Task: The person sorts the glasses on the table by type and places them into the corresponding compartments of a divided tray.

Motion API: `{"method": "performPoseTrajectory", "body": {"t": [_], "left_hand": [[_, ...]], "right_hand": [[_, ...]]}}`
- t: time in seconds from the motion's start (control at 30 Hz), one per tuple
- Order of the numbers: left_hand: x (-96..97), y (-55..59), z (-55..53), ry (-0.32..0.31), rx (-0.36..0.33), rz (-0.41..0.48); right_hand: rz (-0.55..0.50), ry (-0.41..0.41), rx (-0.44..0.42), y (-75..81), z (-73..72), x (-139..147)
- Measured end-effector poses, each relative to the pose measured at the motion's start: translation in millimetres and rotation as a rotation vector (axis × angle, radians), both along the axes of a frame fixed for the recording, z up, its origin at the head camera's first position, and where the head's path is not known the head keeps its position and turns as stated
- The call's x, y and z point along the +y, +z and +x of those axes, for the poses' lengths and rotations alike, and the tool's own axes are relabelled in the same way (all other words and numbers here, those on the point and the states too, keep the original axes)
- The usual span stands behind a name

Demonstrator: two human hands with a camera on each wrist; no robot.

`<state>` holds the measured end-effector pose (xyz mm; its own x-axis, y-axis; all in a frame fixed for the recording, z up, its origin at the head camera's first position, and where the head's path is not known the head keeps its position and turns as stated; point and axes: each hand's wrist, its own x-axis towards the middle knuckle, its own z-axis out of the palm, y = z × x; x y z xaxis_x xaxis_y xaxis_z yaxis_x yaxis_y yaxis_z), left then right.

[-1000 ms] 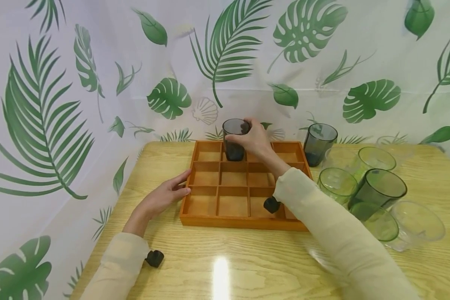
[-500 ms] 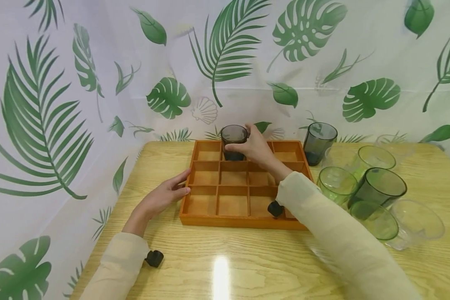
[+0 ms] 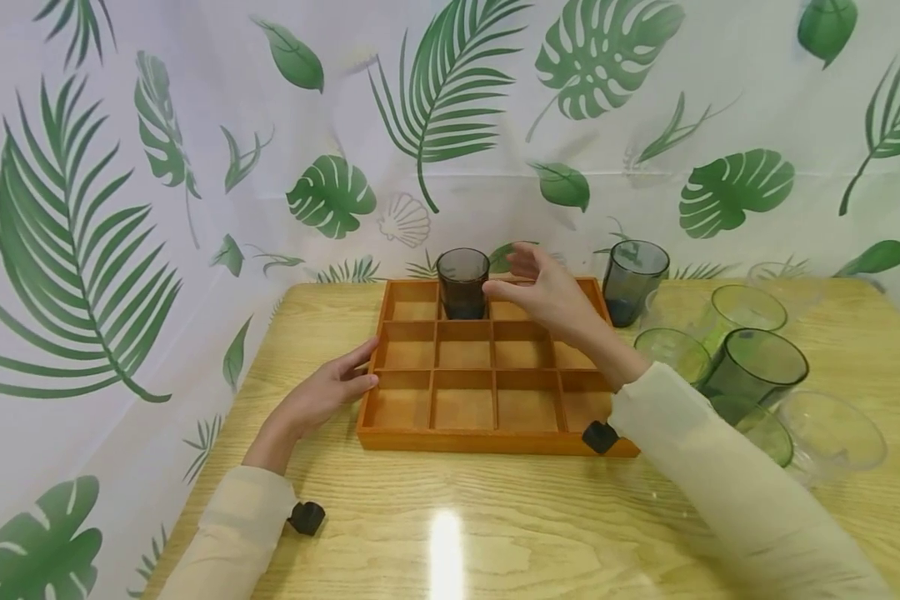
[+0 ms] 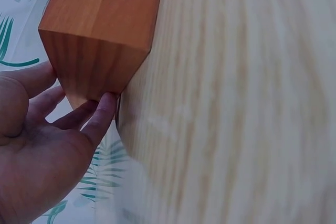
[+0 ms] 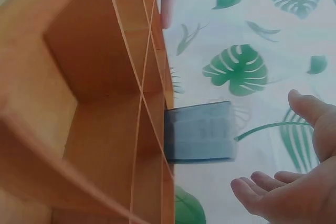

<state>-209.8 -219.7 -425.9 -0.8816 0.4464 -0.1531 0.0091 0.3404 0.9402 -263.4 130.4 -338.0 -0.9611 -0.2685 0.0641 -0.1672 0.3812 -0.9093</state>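
Note:
A dark grey glass (image 3: 462, 285) stands upright in a back-row compartment of the wooden divided box (image 3: 495, 442), second from the left. Just right of it hovers my right hand (image 3: 551, 292), thumb and fingers spread, holding nothing. In the right wrist view a gap shows between the hand (image 5: 299, 182) and the glass (image 5: 199, 132). My left hand (image 3: 322, 396) rests against the box's left side; in the left wrist view its fingertips (image 4: 107, 100) touch the wooden wall (image 4: 94, 61) with fingers mostly straight.
Another dark glass (image 3: 634, 283) stands just beyond the box's back right corner. Right of the box are a dark green-tinted glass (image 3: 757, 367), green glasses (image 3: 750, 308) and clear ones (image 3: 832, 429), partly behind the right sleeve. A leaf-print cloth (image 3: 487, 200) hangs behind the table (image 3: 390, 517).
My right hand lowered the dark glass into the compartment, let go of it and moved off to the right, its fingers opening. The left hand stays at the box's side.

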Motion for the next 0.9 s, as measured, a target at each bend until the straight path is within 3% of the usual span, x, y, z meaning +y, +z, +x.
{"method": "performPoseTrajectory", "body": {"t": [0.4,0.67,0.9], "left_hand": [[-4.4,-0.5,2.3,0.002,0.006,0.017],[-2.6,1.2,1.5,0.000,0.003,0.010],[-1.3,-0.1,0.2,-0.003,0.004,0.004]], "right_hand": [[-0.018,0.014,0.065,20.6,36.2,31],[-0.072,-0.016,0.071,20.9,50.7,69],[-0.007,-0.057,0.053,23.0,65.2,109]]}}
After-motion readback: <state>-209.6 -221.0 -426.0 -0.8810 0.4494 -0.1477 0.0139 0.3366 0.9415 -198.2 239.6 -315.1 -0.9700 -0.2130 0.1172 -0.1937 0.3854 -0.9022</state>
